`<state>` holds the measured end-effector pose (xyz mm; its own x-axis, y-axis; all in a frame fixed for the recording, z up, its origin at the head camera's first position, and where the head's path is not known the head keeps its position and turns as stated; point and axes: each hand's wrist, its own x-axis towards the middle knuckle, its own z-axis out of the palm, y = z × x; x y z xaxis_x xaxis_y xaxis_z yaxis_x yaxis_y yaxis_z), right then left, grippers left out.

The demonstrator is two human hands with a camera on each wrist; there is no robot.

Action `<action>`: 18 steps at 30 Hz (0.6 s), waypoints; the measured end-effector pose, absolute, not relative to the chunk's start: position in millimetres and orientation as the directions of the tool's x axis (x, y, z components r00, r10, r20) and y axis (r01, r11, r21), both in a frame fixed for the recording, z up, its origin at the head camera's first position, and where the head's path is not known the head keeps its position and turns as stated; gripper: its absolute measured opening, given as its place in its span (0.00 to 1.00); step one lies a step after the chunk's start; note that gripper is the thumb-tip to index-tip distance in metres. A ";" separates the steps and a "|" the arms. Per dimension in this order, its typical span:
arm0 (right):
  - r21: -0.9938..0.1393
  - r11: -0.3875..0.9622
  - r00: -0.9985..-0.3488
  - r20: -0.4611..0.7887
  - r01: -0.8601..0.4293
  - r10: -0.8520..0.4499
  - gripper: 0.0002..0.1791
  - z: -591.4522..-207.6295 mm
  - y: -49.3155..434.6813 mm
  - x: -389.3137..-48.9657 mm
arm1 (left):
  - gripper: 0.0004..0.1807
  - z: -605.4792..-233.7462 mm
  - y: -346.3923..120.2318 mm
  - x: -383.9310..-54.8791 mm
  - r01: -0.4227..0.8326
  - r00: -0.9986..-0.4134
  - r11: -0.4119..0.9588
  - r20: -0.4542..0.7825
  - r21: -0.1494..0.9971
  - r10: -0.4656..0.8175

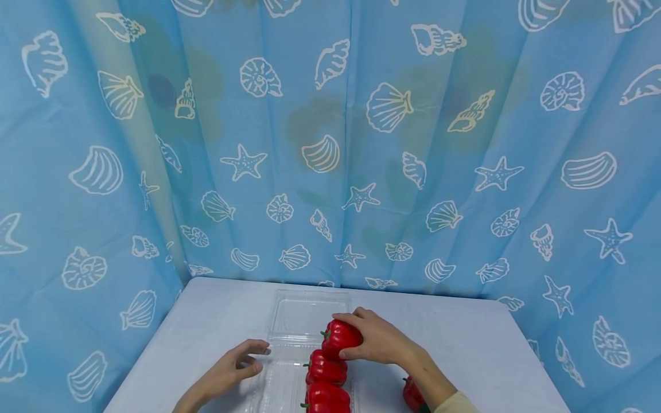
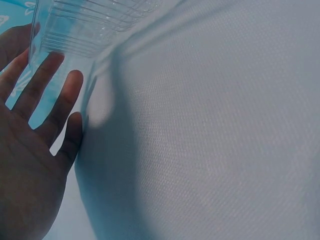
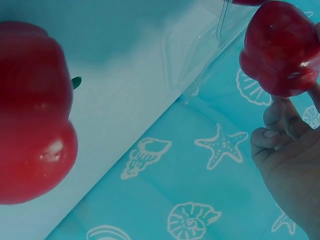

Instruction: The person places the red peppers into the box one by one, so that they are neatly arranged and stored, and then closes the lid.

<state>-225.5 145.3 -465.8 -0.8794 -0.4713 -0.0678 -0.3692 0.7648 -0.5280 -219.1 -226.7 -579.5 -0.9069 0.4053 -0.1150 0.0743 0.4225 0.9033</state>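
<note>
A right hand [image 1: 379,339] grips a glossy red bell pepper [image 1: 339,337]; a left hand [image 1: 227,371], fingers loosely parted, flanks a clear plastic container [image 1: 281,376], two red peppers [image 1: 327,398] inside near the gripping fingers.

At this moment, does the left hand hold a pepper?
No, the left hand has spread fingers, while the right hand grips a pepper.

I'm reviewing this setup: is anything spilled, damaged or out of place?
No spill or damage shows on the table. One red pepper lies outside the clear box, to its right, apart from the other peppers. The blue curtain looks odd: blotchy brownish patches and a dark spot mark its upper part; possibly stains.
</note>
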 end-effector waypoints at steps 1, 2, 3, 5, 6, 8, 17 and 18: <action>-0.525 0.765 -0.878 -0.066 -0.373 -0.474 0.47 -466.1 144.0 -225.7 | 0.26 -579.5 -226.9 -219.0 0.074 -0.907 0.423 -0.115 0.903 0.405; -0.526 0.763 -0.877 -0.064 -0.377 -0.477 0.47 -466.4 142.7 -225.8 | 0.26 -579.5 -227.0 -218.9 0.075 -0.907 0.425 -0.115 0.902 0.405; -0.527 0.761 -0.875 -0.061 -0.380 -0.479 0.47 -466.8 141.3 -226.0 | 0.26 -579.4 -227.2 -218.8 0.074 -0.907 0.425 -0.116 0.902 0.405; -0.529 0.757 -0.873 -0.059 -0.385 -0.485 0.47 -466.9 138.1 -225.9 | 0.26 -579.1 -227.6 -218.8 0.072 -0.907 0.428 -0.119 0.901 0.403; -0.533 0.754 -0.872 -0.060 -0.385 -0.487 0.47 -466.3 136.1 -226.0 | 0.26 -578.7 -227.9 -218.7 0.070 -0.908 0.429 -0.120 0.901 0.401; -0.544 0.747 -0.870 -0.061 -0.382 -0.490 0.47 -464.7 131.4 -226.6 | 0.26 -577.8 -228.0 -218.6 0.061 -0.910 0.433 -0.128 0.899 0.394; -0.551 0.738 -0.864 -0.060 -0.389 -0.499 0.46 -461.6 114.7 -226.3 | 0.27 -575.3 -224.4 -215.9 0.056 -0.910 0.435 -0.133 0.899 0.394; -0.553 0.735 -0.862 -0.057 -0.393 -0.504 0.46 -461.9 113.5 -226.4 | 0.27 -574.9 -224.0 -215.6 0.055 -0.910 0.435 -0.134 0.899 0.392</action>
<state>-226.4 113.5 -461.9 -0.8619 -0.5038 -0.0575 -0.3926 0.7347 -0.5533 -215.6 -224.0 -574.9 -0.9101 0.3921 -0.1342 0.0551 0.4353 0.8986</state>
